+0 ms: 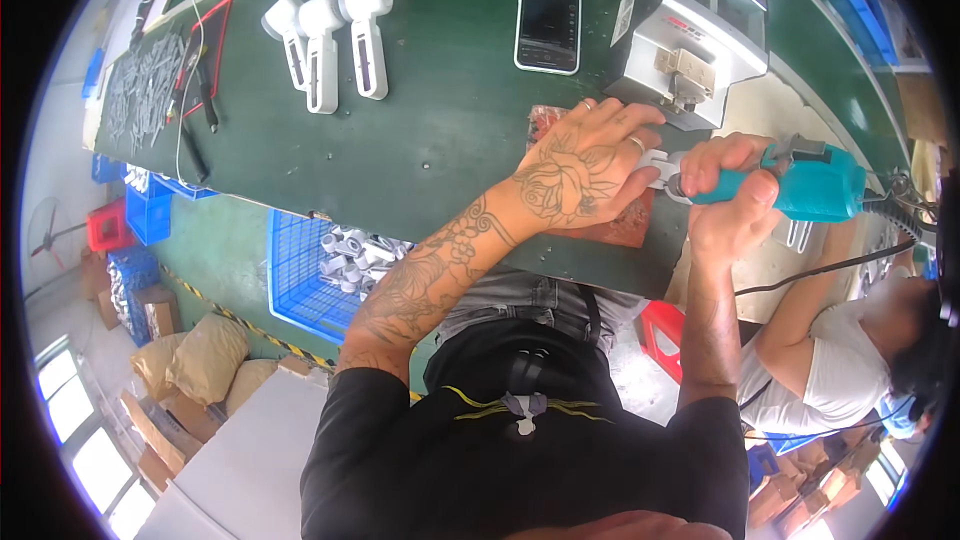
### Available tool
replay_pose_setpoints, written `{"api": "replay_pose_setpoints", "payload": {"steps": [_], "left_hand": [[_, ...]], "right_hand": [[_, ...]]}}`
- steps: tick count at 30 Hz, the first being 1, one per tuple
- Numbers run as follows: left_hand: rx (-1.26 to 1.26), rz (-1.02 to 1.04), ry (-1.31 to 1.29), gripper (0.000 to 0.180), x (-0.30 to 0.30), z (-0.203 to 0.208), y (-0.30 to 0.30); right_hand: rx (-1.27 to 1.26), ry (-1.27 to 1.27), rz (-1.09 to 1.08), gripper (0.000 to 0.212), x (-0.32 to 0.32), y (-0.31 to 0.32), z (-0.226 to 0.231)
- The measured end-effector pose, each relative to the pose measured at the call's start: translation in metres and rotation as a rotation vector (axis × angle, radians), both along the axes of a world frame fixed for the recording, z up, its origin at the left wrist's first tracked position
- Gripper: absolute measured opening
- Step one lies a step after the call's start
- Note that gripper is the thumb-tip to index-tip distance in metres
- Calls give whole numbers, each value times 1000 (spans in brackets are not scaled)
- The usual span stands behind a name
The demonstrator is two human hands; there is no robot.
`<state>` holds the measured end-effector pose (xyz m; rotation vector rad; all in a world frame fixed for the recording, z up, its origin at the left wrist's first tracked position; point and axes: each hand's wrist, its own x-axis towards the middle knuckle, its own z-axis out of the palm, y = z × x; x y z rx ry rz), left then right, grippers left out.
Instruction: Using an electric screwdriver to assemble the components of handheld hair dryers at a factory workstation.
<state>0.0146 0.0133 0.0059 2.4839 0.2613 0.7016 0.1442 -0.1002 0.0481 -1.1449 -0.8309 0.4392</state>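
My right hand (735, 195) is wrapped round a teal electric screwdriver (820, 183), which lies sideways with its front end to the left. That end meets a small white plastic part (656, 168) beside my left hand. My left hand (590, 165), tattooed and ringed, is bent over this part and grips it, hiding most of it. Under the left hand lies a reddish-brown pad (625, 228) on the green bench (440, 130). Three white handheld fans (368, 40) lie together towards the far left of the bench.
A phone (548, 22) lies at the back, beside a grey-and-white screw feeder (690, 40). Thin grey parts (150, 90) are heaped at the far left. A blue crate (300, 280) of white parts stands below the bench edge. Another person (830, 350) sits at right; a black cable (800, 275) hangs nearby.
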Motion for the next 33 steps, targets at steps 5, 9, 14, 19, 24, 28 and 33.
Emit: {"api": "replay_pose_setpoints", "payload": {"steps": [5, 9, 14, 19, 24, 28, 33], "left_hand": [[32, -58, 34, 30, -6, 0, 2], [172, -39, -96, 28, -20, 4, -13], [176, 269, -169, 25, -68, 5, -10], [78, 641, -52, 41, -98, 12, 67], [397, 871, -51, 36, -84, 38, 76], [-89, 268, -168, 21, 39, 67, -12], [-256, -177, 298, 57, 203, 19, -95]], "right_hand": [[70, 66, -1, 50, -3, -3, -2], [83, 159, 12, 56, -10, -25, -6], [272, 114, -120, 76, -32, -65, 21], [191, 119, -166, 76, -31, -100, 8], [109, 88, -153, 76, -24, -109, 5], [65, 72, -148, 77, -15, -125, 6], [66, 76, -184, 76, -16, -133, 10]]}}
